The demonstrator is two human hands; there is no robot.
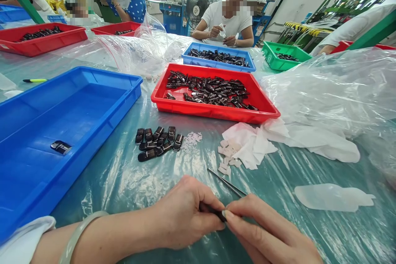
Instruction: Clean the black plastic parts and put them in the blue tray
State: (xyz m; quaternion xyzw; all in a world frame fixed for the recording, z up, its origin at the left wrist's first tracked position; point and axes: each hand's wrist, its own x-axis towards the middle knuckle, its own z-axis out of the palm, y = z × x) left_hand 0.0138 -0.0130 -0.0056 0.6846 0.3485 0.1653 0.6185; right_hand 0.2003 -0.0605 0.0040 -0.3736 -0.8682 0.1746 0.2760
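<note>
My left hand (182,214) is closed around a small black plastic part (213,211), which is mostly hidden by the fingers. At the near end of that part, the thumb and forefinger of my right hand (262,227) pinch together, touching it. Metal tweezers (225,182) point away to the upper left from behind my right hand; I cannot tell if they lie on the table or are tucked in the hand. Ahead of my left hand sits a group of glossy black parts (159,142) with light markings, beside a scatter of tiny whitish bits (192,139).
A blue tray (102,119) at left holds one black part (61,147). Ahead, a red tray (213,113) and another blue tray (192,62) hold many black parts. Crumpled white tissue (247,144), translucent pieces (225,168) and a clear bottle-shaped item (334,198) lie right. Co-workers sit opposite.
</note>
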